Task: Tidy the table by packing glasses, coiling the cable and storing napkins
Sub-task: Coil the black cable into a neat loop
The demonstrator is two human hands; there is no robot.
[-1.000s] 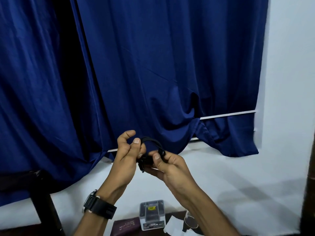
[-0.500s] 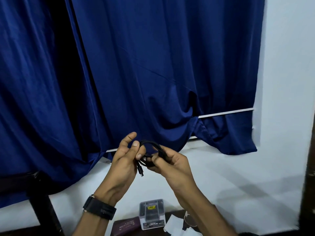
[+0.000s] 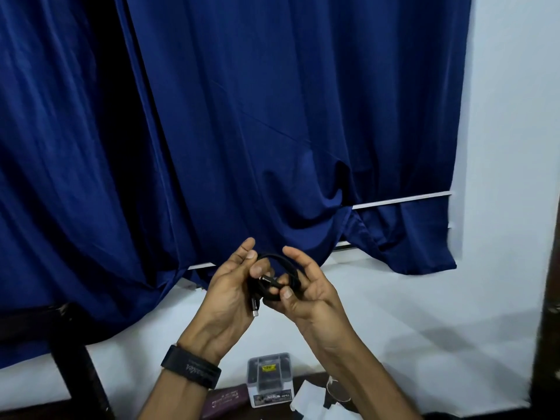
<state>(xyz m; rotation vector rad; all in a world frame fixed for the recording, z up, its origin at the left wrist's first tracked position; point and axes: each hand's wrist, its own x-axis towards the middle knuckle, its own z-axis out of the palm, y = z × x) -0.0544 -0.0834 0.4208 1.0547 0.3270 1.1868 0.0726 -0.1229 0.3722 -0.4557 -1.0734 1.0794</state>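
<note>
A black cable (image 3: 274, 284), wound into a small coil, is held up in front of the blue curtain between both hands. My left hand (image 3: 228, 294) pinches the coil's left side, and a plug end hangs down below its palm. My right hand (image 3: 309, 294) grips the coil's right side with thumb and fingers, the index finger raised. Far below on the dark table lie white napkins (image 3: 309, 400) and a pair of glasses (image 3: 336, 391), partly hidden by my right forearm.
A clear plastic box (image 3: 269, 377) stands on the table with a maroon case (image 3: 225, 403) to its left. A dark chair frame (image 3: 65, 353) is at the left. The blue curtain (image 3: 272, 131) and white wall (image 3: 500, 268) fill the background.
The hands have shifted slightly right and lower. My right index finger has lifted off the coil, and the dangling plug end now shows below my left palm.
</note>
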